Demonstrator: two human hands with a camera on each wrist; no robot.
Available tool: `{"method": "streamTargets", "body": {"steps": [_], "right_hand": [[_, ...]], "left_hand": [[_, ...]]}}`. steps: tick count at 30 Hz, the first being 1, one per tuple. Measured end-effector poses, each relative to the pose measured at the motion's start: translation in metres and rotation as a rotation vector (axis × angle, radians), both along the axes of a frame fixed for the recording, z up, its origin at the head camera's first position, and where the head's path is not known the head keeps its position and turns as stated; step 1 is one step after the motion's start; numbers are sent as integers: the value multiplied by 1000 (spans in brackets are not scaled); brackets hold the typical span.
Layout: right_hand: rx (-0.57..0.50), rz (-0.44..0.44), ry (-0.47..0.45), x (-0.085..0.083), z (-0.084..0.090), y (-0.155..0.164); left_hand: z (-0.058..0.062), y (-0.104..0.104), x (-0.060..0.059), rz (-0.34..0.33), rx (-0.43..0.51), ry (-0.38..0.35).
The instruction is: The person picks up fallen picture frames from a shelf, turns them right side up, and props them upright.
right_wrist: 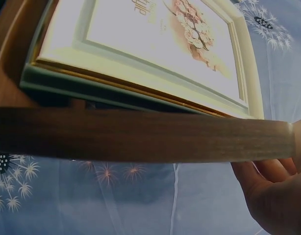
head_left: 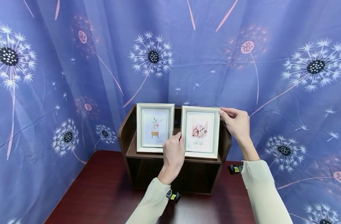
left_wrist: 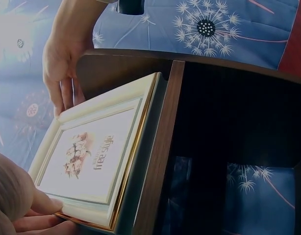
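Observation:
A cream picture frame (head_left: 199, 132) with a pink flower print and the words "free style" stands on the upper shelf of a small dark brown rack (head_left: 125, 130), leaning slightly back. My left hand (head_left: 174, 155) pinches its left edge at mid-height, thumb (left_wrist: 45, 203) on the front in the left wrist view. At the upper right corner, my right hand (head_left: 238, 123) holds the same picture frame between thumb and fingers. In the right wrist view the rack's side panel (right_wrist: 140, 137) partly hides the right hand (right_wrist: 278, 193). Beside it, a second cream picture frame (head_left: 154, 124) shows a potted plant.
The rack stands on a dark red table (head_left: 103, 177) near its back edge. Below the upper shelf is an open dark compartment (head_left: 170, 175). A blue curtain (head_left: 198, 77) with dandelion prints hangs close behind and along the left side.

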State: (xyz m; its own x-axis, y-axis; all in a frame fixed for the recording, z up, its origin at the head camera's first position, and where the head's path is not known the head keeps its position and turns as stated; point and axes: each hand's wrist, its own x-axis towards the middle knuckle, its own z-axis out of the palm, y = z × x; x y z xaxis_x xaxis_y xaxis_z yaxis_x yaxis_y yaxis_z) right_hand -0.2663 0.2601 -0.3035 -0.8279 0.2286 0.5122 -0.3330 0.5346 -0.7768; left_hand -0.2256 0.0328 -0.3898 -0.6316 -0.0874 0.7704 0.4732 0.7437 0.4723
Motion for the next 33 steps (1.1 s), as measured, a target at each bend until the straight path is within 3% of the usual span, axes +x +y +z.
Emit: {"method": "streamTargets", "body": {"steps": [14,21,25,33], "right_hand": [[-12,-24,16,-3,1,3],[-10,-15,-22,3,1,5],[29,-15,-70,14,1,10],[272,144,-249,50,2,29]], "left_hand": [[2,8,-6,34,-8,-15],[3,1,-3,-42,33,-30],[12,-11,7,-72,15,-7],[40,-64,25,-171,-95,129]]}}
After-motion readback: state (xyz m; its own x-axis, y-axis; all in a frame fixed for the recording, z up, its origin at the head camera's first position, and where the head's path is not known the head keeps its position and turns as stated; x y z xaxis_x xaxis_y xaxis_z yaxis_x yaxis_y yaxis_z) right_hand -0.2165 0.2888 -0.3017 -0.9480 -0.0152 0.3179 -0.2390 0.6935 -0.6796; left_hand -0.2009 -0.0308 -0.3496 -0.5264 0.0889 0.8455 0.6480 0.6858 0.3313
